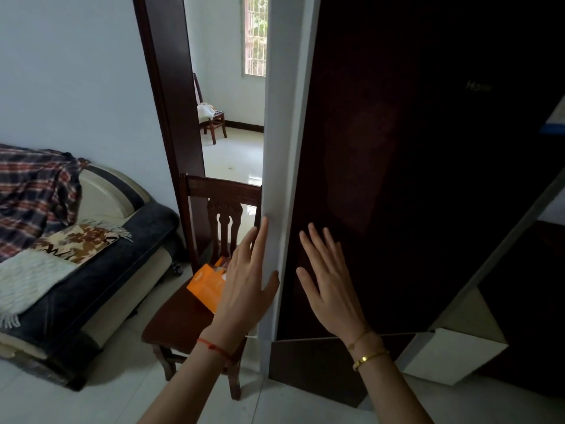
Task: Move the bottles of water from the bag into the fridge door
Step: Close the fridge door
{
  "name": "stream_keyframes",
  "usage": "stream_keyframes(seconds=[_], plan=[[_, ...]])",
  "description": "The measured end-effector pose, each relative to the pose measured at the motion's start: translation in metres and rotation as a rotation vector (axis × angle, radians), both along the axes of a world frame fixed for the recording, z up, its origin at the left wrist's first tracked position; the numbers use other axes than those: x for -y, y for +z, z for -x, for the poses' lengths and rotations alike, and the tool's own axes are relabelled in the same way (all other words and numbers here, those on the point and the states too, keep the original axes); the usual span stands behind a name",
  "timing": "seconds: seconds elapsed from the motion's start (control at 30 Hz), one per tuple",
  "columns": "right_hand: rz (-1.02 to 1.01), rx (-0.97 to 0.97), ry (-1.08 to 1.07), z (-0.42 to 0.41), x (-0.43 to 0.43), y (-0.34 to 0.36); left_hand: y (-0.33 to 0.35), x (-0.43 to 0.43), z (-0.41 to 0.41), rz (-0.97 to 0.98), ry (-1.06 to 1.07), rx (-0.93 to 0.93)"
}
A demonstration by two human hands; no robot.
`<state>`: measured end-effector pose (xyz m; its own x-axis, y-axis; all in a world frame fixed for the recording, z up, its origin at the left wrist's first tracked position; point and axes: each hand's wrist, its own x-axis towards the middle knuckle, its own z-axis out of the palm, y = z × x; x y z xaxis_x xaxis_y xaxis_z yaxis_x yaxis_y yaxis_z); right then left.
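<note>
Now we see both hands spread flat: the left hand [244, 280] at the pale edge of the dark fridge door [397, 179], the right hand [330, 289] against its front. An orange bag [205, 284] lies on the wooden chair [180, 319]; we see no bottles.

One view only — a wide-angle camera worn on the person's head, looking forward and down. It sits close to the dark fridge door [412, 179], which fills the right half and leans with the lens's bend. Both hands [247, 286] reach up from the bottom edge, near the lens. To the left the view takes in a wooden chair [195, 313] just beside the door's pale edge, a sofa [76, 255] farther left, and — through a doorway — a far room with a window [255, 35].
</note>
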<state>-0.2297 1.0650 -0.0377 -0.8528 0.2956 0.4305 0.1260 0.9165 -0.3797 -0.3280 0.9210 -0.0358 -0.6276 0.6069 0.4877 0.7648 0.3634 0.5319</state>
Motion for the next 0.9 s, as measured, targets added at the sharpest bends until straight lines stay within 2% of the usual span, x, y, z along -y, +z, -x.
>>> stream_keyframes(seconds=[0.23, 0.37, 0.9], plan=[[0.02, -0.011, 0.046, 0.04, -0.033, -0.001, -0.006, -0.037, 0.044, 0.05, 0.062, -0.006], [0.03, -0.016, 0.005, 0.058, -0.051, -0.005, -0.01, -0.061, 0.066, 0.074, 0.077, -0.015], [-0.007, 0.029, -0.174, 0.106, -0.089, -0.005, -0.013, -0.11, 0.119, 0.136, -0.072, -0.037]])
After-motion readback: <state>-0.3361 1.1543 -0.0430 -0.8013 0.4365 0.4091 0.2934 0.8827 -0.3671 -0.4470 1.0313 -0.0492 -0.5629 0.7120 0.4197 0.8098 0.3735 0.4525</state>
